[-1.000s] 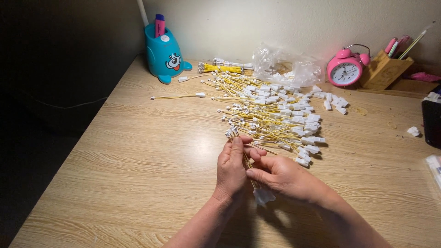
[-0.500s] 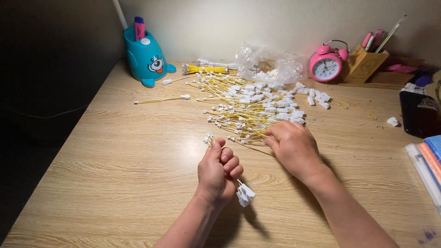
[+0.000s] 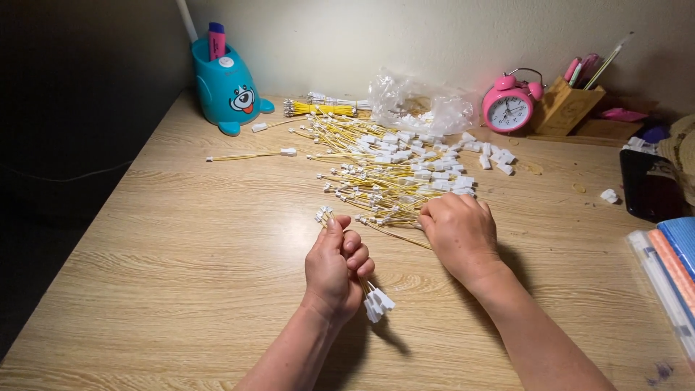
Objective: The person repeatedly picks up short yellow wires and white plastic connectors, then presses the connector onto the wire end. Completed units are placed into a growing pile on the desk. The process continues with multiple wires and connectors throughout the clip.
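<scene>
Keep the bundle of wires gripped firmly in the left hand, fingers curled tight around its middle, so the ends stay aligned; add one wire at a time. The right hand rests palm-down on the near edge of the wire pile, fingers together over a strand; whether they pinch it cannot be told. The wires are thin and yellow, with white connectors at each end, spread mid-table.

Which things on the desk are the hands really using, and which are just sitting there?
In use:
left hand gripping a bundle of yellow wires
right hand on the wire pile

Just lying about:
pink alarm clock
blue dog-shaped holder
wooden pen holder
plastic bag
</scene>
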